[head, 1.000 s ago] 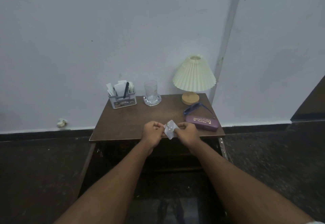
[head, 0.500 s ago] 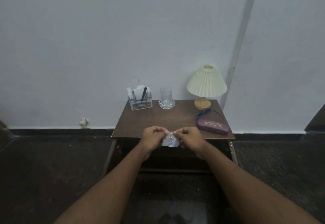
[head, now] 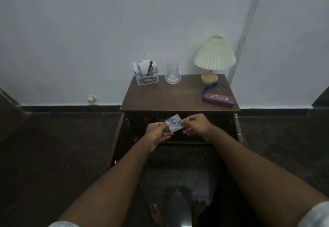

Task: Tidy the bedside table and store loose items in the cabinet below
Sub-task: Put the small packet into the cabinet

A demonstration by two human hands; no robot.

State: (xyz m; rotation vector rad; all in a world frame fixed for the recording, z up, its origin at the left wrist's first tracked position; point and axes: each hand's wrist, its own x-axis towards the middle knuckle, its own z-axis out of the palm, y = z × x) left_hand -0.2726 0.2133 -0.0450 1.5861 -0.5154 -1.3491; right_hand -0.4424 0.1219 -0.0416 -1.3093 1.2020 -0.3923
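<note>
Small clear packet tilted, held midair before dark cabinet below tabletop.

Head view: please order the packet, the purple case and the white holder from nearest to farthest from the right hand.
1. The packet, pinched in the right hand.
2. The case, farther back on the right.
3. The holder, back left corner.

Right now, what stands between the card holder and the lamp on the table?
A drinking glass on a clear saucer stands between the card holder and the lamp, as the head view shows.
</note>
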